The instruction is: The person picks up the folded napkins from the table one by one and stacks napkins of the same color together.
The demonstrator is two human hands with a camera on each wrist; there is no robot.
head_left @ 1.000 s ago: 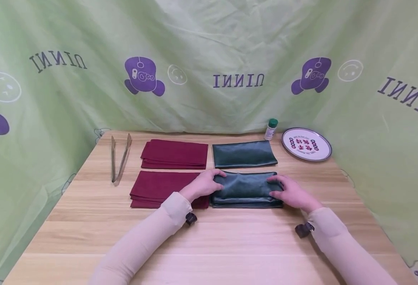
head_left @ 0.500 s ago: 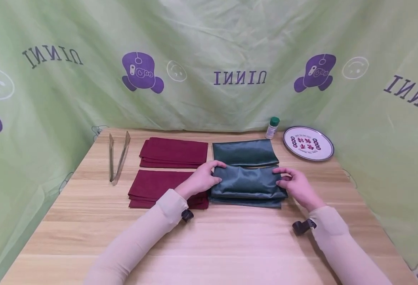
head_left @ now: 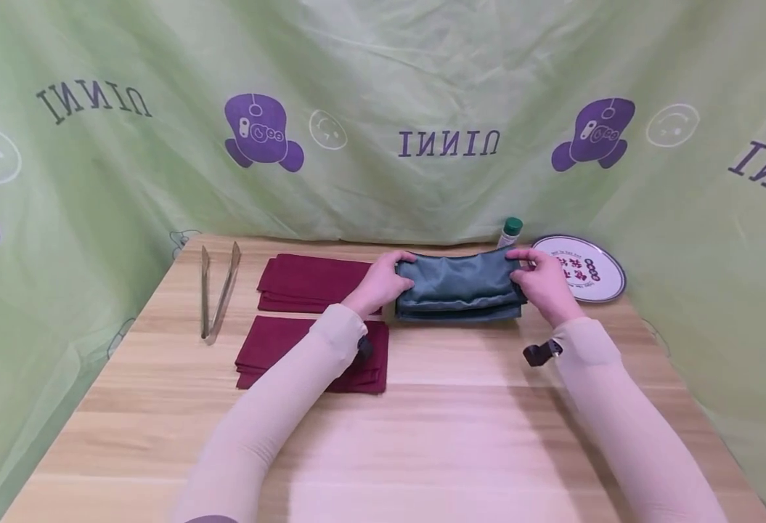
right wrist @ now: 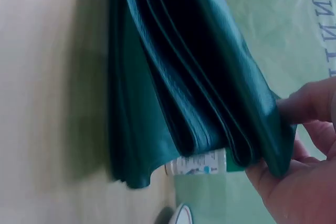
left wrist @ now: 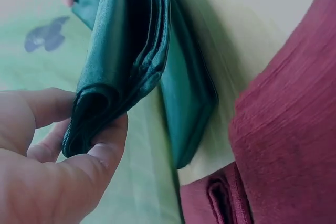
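A folded green satin cloth [head_left: 464, 277] hangs between my two hands, its layers sagging open at the ends. My left hand [head_left: 383, 282] pinches its left far corner, thumb below the fold in the left wrist view. The right far corner is gripped by my right hand [head_left: 546, 285] between thumb and fingers. Just beneath the held cloth lies a second folded green cloth [left wrist: 188, 98], mostly hidden in the head view. Two folded maroon cloths lie to the left, one at the back [head_left: 314, 280] and one in front [head_left: 281, 345], partly covered by my left sleeve.
Metal tongs [head_left: 206, 294] lie spread at the table's left. Behind the held cloth stands a small green-capped bottle [head_left: 510, 231]. A white plate [head_left: 611, 280] with a dark rim rests at the back right, partly behind my right hand. A printed green curtain [head_left: 356, 196] surrounds the table.
Both hands have lifted the front green cloth off the table and carried it away from me, over the back green cloth. The maroon cloths and tongs stay in place.
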